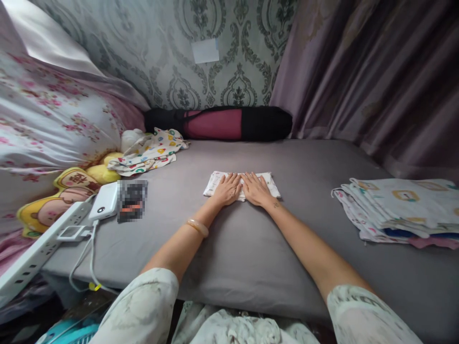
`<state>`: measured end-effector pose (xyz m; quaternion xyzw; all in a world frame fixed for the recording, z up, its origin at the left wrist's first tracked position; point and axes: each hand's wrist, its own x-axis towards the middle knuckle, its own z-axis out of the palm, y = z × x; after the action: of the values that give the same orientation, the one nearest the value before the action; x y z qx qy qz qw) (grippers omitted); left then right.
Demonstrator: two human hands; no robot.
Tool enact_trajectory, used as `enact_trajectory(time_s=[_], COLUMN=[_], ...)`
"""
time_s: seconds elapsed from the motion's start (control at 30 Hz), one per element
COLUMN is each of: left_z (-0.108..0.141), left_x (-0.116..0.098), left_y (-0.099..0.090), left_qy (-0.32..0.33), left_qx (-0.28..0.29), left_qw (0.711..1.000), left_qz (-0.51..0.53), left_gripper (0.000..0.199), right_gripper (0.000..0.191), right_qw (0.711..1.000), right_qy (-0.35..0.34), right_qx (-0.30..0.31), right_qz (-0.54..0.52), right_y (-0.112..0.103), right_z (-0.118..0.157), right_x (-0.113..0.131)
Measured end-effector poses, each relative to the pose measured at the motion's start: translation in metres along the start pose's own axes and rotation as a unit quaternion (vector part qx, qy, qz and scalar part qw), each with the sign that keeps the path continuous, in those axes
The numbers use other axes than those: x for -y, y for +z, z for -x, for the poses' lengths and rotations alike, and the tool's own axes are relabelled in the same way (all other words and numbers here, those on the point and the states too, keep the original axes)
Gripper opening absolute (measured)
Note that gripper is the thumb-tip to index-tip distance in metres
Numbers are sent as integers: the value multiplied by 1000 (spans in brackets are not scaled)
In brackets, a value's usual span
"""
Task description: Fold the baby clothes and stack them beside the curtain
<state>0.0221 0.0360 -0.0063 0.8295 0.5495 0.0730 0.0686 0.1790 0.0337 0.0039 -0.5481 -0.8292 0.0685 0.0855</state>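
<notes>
A white folded cloth (269,180) with small printed marks lies on the grey sheet in front of me. Both palms press down on it side by side. My left hand (228,189) rests flat on its left half, fingers stretched away from me. On the right half lies my right hand (256,189), also flat with its fingers extended. The fingertips of the two hands almost meet near the cloth's middle. Much of the cloth's upper face is hidden under the hands.
At the right sits a stack of folded cloths (405,205). A crumpled printed cloth (154,150) lies back left, near a black and red roll bag (215,124) along the wall. A power bank (104,200) and power strip (46,246) with cables are at left.
</notes>
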Motion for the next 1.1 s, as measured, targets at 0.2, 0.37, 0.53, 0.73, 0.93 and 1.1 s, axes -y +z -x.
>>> enact_trajectory(time_s=[0.2, 0.37, 0.53, 0.73, 0.93, 1.1], left_z=[-1, -4, 3, 5, 4, 8], left_x=[1, 13, 20, 17, 19, 17], left_y=[-1, -12, -6, 7, 1, -7], left_qy=[-1, 13, -60, -97, -91, -47], left_qx=[0, -2, -107, -70, -58, -105], left_qw=[1000, 998, 992, 992, 994, 993], left_qz=[5, 54, -14, -32, -28, -30], left_gripper=[59, 49, 44, 54, 53, 60], right_gripper=[57, 56, 56, 54, 55, 55], right_qw=[1000, 999, 1000, 999, 1000, 999], right_qy=[-3, 19, -6, -13, -17, 19], right_qx=[-1, 34, -22, -38, -10, -27], right_qz=[7, -16, -2, -2, -22, -17], right_y=[1, -6, -2, 16, 8, -9], right_z=[-1, -9, -20, -19, -20, -14], right_x=[-4, 0, 22, 30, 25, 12])
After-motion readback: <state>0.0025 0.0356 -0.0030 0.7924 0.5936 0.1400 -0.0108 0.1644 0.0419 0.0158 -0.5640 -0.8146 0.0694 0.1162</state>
